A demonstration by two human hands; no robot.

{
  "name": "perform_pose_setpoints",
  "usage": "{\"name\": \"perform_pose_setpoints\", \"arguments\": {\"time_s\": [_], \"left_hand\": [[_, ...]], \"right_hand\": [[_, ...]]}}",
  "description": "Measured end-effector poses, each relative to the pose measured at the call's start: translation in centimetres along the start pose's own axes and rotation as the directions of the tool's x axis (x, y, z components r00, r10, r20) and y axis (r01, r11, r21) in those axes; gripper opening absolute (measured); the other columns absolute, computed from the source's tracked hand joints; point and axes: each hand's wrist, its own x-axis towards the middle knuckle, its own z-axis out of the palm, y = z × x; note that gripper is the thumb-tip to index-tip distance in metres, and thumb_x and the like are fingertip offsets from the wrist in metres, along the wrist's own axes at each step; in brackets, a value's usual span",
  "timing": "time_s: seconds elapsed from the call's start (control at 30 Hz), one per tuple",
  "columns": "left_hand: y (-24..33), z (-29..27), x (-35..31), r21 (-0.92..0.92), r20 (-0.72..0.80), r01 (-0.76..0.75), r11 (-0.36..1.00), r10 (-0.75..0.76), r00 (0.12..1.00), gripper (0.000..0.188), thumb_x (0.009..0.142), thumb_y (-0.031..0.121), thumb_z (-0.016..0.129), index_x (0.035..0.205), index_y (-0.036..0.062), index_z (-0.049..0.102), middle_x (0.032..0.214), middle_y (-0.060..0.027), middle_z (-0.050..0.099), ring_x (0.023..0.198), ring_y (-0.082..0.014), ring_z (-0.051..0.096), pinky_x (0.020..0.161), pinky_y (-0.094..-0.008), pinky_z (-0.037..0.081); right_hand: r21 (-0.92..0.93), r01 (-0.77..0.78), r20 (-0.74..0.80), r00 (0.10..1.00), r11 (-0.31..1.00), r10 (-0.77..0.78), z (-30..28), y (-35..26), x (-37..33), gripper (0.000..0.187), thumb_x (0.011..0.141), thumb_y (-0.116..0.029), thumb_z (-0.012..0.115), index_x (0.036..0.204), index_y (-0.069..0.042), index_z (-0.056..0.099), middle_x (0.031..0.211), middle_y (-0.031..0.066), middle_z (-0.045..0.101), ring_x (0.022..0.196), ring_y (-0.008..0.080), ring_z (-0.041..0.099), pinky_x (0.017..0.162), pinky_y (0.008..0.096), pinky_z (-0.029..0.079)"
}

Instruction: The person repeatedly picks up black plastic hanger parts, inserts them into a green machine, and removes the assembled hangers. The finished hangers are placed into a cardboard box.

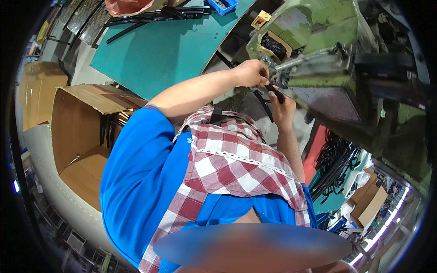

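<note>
My left hand [251, 73] reaches in from the left to the working end of a green machine [332, 27]. Its thumb and fingers are pinched together beside the machine's metal tooling [283, 81], and what lies between them is too small to make out. Just below it, my right hand [284, 108] is closed round a dark metal bar [279, 96], whose upper end sits close under the tooling. A long spring [314, 55] stretches along the machine above both hands. An open carton of small black parts [287, 46] rests on the machine beyond my left hand.
A green-topped table [150, 59] at the far left carries black bars [159, 17] and a blue bin [223, 6]. A switch box [261, 20] is beside the machine. Large cardboard boxes [75, 132] stand left. More black bars [334, 168] lie to the right.
</note>
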Motion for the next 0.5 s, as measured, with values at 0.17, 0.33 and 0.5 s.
{"name": "perform_pose_setpoints", "arguments": {"time_s": [0.17, 0.33, 0.5], "left_hand": [[-0.3, 1.0, 0.1, -0.018, 0.065, -0.093, 0.996, 0.094, 0.993, 0.008, 0.083, 0.003, 0.063, 0.087, -0.0033, 0.063, 0.073, -0.0078, 0.067, 0.064, -0.0138, 0.066, 0.057, -0.0278, 0.053], [0.1, 2.8, 0.4, -0.001, 0.146, -0.091, 0.996, 0.090, 0.985, 0.012, 0.084, 0.009, 0.065, 0.087, -0.0019, 0.065, 0.070, -0.0087, 0.067, 0.062, -0.0138, 0.067, 0.057, -0.0287, 0.053], [0.8, 4.1, 0.6, 0.066, 0.151, -0.088, 0.994, 0.078, 0.985, 0.013, 0.084, 0.010, 0.065, 0.090, -0.0017, 0.066, 0.074, -0.0076, 0.068, 0.066, -0.0132, 0.067, 0.059, -0.0284, 0.052]], "right_hand": [[0.342, 0.156, -0.142, 0.983, 0.927, -0.113, 1.0, 1.3, -1.3, 0.028, 0.090, -0.011, 0.066, 0.111, 0.007, 0.065, 0.091, 0.0006, 0.064, 0.083, 0.0086, 0.056, 0.076, 0.0232, 0.046], [0.428, 0.142, -0.174, 0.982, 0.892, -0.072, 0.5, 3.0, -3.5, 0.022, 0.089, -0.005, 0.065, 0.109, 0.004, 0.063, 0.101, 0.0028, 0.064, 0.087, 0.0084, 0.057, 0.079, 0.0229, 0.046], [0.549, 0.099, -0.184, 0.983, 0.830, 0.004, -0.3, 4.1, -4.6, 0.019, 0.088, -0.004, 0.066, 0.105, 0.001, 0.059, 0.102, 0.0037, 0.062, 0.090, 0.0114, 0.058, 0.079, 0.0261, 0.047]]}}
